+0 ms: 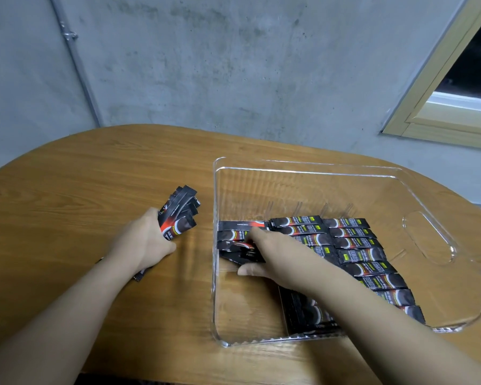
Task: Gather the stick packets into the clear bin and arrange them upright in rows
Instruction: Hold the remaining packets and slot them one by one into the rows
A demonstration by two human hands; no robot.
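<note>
My two forearms enter from the lower edge of the frame and reach over a wooden table (81, 173). At lower centre-right stands the clear bin (417, 237), its near wall close to me and a handle cut-out in its right-hand wall. My right hand (272, 252) is inside the bin, left of centre, fingers curled on a few black packets (242, 252) lying at the head of a short, unfinished left-hand row; how firmly it grips them I cannot tell. To the right of that hand, two fuller rows of packets (356, 245) run from the bin's middle toward its near wall, overlapping like shingles and partly hidden under my forearm. At centre-left of the frame, outside the bin and just beside its left wall, my left hand (147, 240) clasps a fanned bundle of packets (179, 211) above the tabletop. Beyond the table, a grey concrete wall (206, 65) fills the upper frame, with a window frame (439, 107) at upper right.
</note>
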